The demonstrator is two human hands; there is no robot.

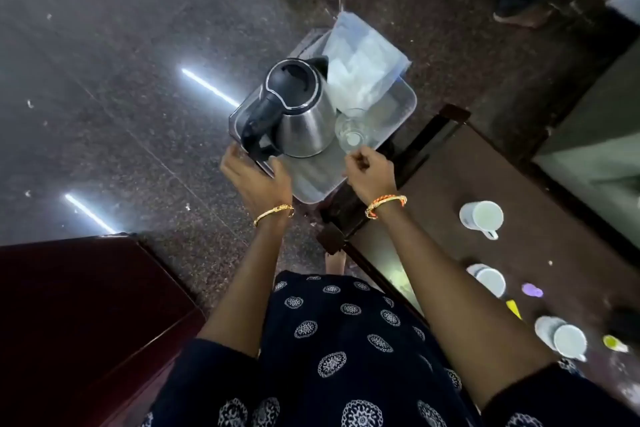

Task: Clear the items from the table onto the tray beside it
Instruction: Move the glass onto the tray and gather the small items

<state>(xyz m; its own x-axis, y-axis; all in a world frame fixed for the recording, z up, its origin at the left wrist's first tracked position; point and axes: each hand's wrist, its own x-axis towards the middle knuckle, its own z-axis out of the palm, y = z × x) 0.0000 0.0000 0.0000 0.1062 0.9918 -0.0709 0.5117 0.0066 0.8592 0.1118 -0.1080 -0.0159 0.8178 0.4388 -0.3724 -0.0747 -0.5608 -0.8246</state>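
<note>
A steel tray (pixel 311 180) sits beside the dark table (pixel 485 177). On the tray stand a steel kettle (pixel 304 121) with a black lid and handle, a clear glass (pixel 351 130) and a clear plastic bag (pixel 363 59). My left hand (pixel 256 177) grips the tray's near-left edge by the kettle's handle. Just below the glass, over the tray's near-right rim, my right hand (pixel 369 173) is curled shut, and whether it touches the rim is hidden. On the table stand three white mugs (pixel 481 218), (pixel 490 281), (pixel 568 341).
Small items lie among the mugs: a purple piece (pixel 531 289), a yellow piece (pixel 513 308) and a green-yellow one (pixel 613 343). A dark red cabinet (pixel 76 322) stands at lower left. Speckled floor surrounds the tray. Another person's feet (pixel 519 14) are at the top right.
</note>
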